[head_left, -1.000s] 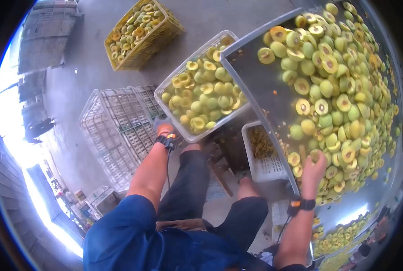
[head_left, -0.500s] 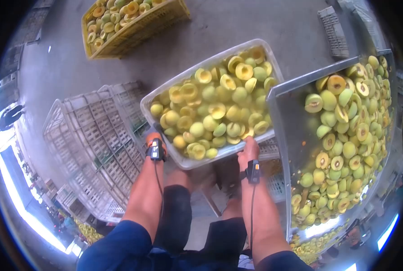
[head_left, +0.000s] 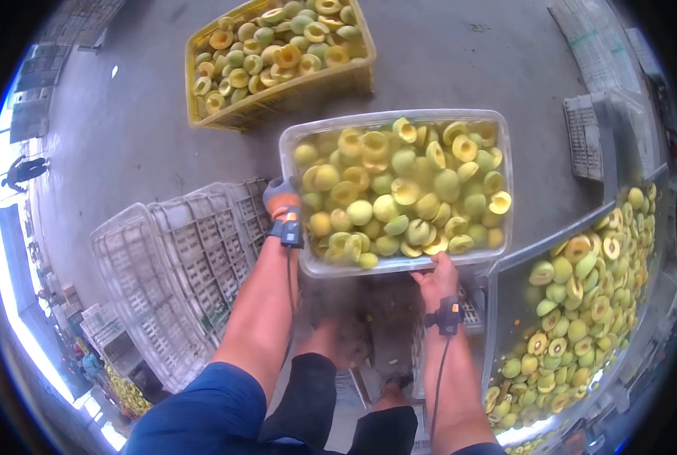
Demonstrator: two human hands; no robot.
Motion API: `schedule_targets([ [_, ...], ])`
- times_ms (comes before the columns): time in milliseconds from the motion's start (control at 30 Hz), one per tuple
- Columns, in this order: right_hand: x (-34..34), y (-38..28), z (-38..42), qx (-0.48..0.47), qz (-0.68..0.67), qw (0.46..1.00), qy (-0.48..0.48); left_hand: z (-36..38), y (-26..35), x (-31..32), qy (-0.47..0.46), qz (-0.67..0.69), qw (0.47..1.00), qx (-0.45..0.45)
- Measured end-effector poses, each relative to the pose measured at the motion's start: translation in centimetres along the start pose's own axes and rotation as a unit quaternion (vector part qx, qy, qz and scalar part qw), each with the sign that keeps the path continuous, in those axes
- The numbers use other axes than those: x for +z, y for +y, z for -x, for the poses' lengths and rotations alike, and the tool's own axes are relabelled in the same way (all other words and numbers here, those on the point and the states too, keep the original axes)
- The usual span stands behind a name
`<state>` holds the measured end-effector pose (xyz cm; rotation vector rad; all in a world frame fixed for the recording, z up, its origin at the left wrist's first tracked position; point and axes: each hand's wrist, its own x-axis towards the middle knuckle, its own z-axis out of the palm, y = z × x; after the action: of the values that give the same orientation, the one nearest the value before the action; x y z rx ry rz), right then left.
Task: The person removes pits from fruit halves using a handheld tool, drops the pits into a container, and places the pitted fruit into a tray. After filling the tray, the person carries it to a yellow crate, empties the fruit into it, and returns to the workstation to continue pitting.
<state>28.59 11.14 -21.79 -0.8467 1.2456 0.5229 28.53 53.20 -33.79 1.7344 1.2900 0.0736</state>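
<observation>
A clear plastic tub (head_left: pixel 338 271) full of halved yellow-green stone fruit (head_left: pixel 405 191) is held out before me, in the middle of the view. My left hand (head_left: pixel 281 199), in a grey and orange glove, grips the tub's left side, its fingers partly hidden by the rim. At the near rim, toward the right, my bare right hand (head_left: pixel 438 282) is closed on the edge with fingers underneath. Many halves show empty pit hollows. To the right, a metal tray (head_left: pixel 516 303) bears more cut fruit, some with pits in.
A yellow crate (head_left: pixel 300 95) of fruit halves stands on the floor ahead. Stacked white crates (head_left: pixel 179 265) are close on my left. Another white crate (head_left: pixel 583 136) sits at the far right. A person (head_left: pixel 26 171) is at the far left.
The tub has swung from slanting to nearly level and away from the metal tray, both hands still on it. My view has turned, so the yellow crate shows further right and lower.
</observation>
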Motion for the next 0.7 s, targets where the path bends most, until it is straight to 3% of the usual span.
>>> schedule_targets([
  [100, 2.1, -2.3, -1.1, 0.008, 0.032, 0.999, 0.006, 0.6, 2.3, 2.4, 0.065, -0.167, 0.981, 0.07],
  [200, 2.3, -2.2, 0.2, 0.013, 0.167, 0.984, 0.053, 4.6, 7.9, 2.2, 0.084, -0.169, 0.982, -0.006],
  [233, 2.2, -2.0, 1.6, 0.017, 0.195, 0.98, 0.019, 5.1, 8.7, 2.4, 0.094, -0.153, 0.983, -0.033],
  [267, 2.2, -1.4, 2.7, 0.007, 0.208, 0.976, 0.068, 4.8, 8.5, 2.5, 0.068, -0.16, 0.984, -0.024],
  [367, 5.3, -3.1, 8.9, 0.009, 0.314, 0.949, -0.003, 2.0, 3.1, 3.0, -0.014, -0.17, 0.985, -0.022],
  [400, 7.4, -4.2, 11.1, 0.002, 0.354, 0.935, -0.02, 3.3, 5.9, 2.6, 0.003, -0.162, 0.986, -0.048],
  [467, 10.1, -7.2, 12.9, -0.126, 0.447, 0.885, -0.029, 4.7, 9.3, 2.2, 0.036, -0.158, 0.983, -0.086],
  [533, 10.5, -11.5, 11.0, -0.245, 0.522, 0.813, -0.083, 4.8, 8.9, 2.4, 0.029, -0.183, 0.981, -0.047],
  [667, 13.5, -23.2, 5.7, -0.366, 0.544, 0.755, -0.012, 4.9, 9.2, 2.9, 0.059, -0.226, 0.97, -0.065],
  [700, 13.4, -25.0, 3.5, -0.406, 0.583, 0.702, 0.054, 4.6, 8.3, 3.2, 0.071, -0.234, 0.969, -0.047],
])
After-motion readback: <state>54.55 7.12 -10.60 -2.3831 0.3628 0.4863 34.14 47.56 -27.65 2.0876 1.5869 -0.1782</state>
